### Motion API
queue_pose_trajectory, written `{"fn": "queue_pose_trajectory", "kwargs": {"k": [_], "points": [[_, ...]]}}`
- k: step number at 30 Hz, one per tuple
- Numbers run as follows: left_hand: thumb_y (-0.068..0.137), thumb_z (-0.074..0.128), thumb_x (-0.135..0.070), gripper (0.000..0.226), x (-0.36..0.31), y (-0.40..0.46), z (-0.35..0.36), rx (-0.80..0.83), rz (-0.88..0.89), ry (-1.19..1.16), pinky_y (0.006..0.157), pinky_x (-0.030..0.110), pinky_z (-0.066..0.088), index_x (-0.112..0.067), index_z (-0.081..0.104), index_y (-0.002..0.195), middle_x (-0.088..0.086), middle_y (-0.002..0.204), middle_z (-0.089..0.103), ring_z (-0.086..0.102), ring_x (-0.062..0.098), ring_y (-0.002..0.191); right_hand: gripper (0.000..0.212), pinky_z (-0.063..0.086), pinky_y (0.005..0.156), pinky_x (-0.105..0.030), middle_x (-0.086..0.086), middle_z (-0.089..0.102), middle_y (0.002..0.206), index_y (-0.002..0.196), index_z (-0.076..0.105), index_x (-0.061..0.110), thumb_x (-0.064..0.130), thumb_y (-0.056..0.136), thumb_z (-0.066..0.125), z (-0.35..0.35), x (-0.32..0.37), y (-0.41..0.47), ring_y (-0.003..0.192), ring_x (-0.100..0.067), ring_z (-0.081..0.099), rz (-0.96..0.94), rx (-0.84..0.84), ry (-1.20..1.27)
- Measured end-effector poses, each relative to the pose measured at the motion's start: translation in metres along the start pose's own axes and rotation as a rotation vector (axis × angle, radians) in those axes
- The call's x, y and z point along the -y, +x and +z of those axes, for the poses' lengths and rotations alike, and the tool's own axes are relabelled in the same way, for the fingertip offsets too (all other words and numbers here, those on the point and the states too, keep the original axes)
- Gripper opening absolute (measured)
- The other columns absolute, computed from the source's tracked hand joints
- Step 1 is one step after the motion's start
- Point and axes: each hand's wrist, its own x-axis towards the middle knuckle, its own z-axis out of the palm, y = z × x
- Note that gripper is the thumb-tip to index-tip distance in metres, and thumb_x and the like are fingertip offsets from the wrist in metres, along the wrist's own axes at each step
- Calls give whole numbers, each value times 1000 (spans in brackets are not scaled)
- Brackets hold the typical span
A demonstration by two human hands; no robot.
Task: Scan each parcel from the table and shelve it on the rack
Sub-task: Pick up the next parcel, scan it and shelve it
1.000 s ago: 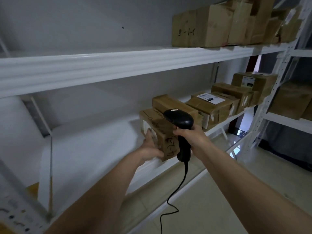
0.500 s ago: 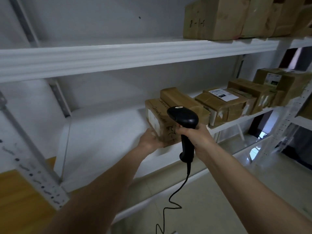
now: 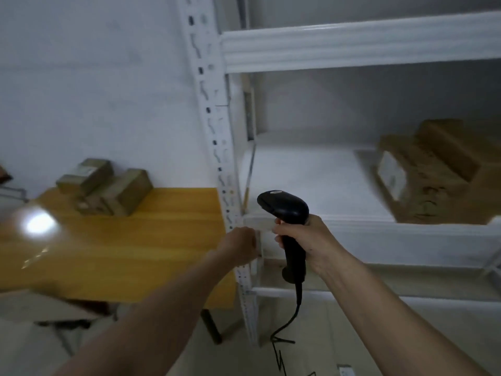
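Observation:
My right hand (image 3: 303, 240) grips the handle of a black barcode scanner (image 3: 287, 210), its cord hanging to the floor. My left hand (image 3: 240, 244) holds nothing and hangs in front of the white rack's upright post (image 3: 214, 131), its fingers loosely curled. Brown cardboard parcels (image 3: 433, 175) sit on the middle rack shelf (image 3: 311, 180) at the right, blurred. More parcels (image 3: 105, 185) lie on the yellow wooden table (image 3: 122, 240) to the left.
A white upper shelf beam (image 3: 352, 42) crosses the top right. The table stands against the rack post, with dark legs below. A bright light reflection (image 3: 38, 223) shows on the tabletop. Pale floor lies beneath.
My left hand has let go of the parcel on the shelf and pulled back. The view has swung left, bringing the table and its parcels into sight.

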Motion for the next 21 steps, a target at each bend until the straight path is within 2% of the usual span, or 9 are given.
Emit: {"fn": "queue_pose_trajectory", "kwargs": {"k": [3, 6, 8, 12, 15, 18, 21], "points": [[89, 52, -14, 6, 62, -12, -16, -17, -100, -56, 64, 30, 41, -16, 55, 84, 7, 93, 59, 54, 22, 80, 10, 48, 70, -39, -16, 60, 70, 83, 68, 2, -5, 76, 69, 56, -11, 13, 70, -28, 57, 22, 88, -38], [89, 55, -16, 10, 126, -24, -32, -68, -182, -73, 70, 34, 48, -14, 60, 98, 8, 102, 62, 59, 26, 91, 9, 48, 68, -37, -13, 61, 68, 82, 67, 2, -3, 76, 70, 118, -20, 27, 68, -26, 57, 21, 172, -92], [90, 57, -17, 7, 172, -34, -43, -98, -224, -92, 71, 34, 49, -15, 59, 96, 7, 102, 62, 58, 24, 89, 10, 49, 66, -39, -12, 61, 69, 87, 66, 2, 0, 79, 71, 163, -29, 35, 68, -26, 58, 16, 210, -105], [89, 58, -17, 5, 264, -50, -63, -147, -291, -93, 70, 32, 47, -16, 59, 94, 6, 101, 64, 58, 23, 88, 16, 53, 78, -48, -12, 63, 79, 95, 66, 3, 3, 80, 73, 252, -48, 49, 75, -28, 61, 48, 270, -118], [89, 60, -20, 10, 326, -61, -75, -177, -327, -75, 72, 31, 48, -15, 62, 98, 5, 101, 64, 60, 24, 93, 15, 51, 71, -41, -13, 63, 75, 90, 67, 1, 0, 77, 73, 311, -59, 63, 73, -28, 60, 63, 271, -112], [90, 61, -22, 6, 382, -66, -86, -193, -353, -87, 70, 30, 48, -17, 61, 94, 3, 102, 64, 59, 21, 90, 17, 50, 70, -41, -16, 63, 77, 93, 66, -2, -1, 77, 71, 361, -68, 75, 74, -30, 60, 89, 267, -102], [90, 62, -24, 10, 427, -67, -93, -190, -379, -108, 72, 29, 49, -18, 63, 98, 2, 104, 64, 58, 18, 89, 15, 49, 69, -40, -17, 62, 77, 91, 66, -3, -4, 77, 70, 400, -74, 84, 73, -29, 59, 124, 244, -84]]}}
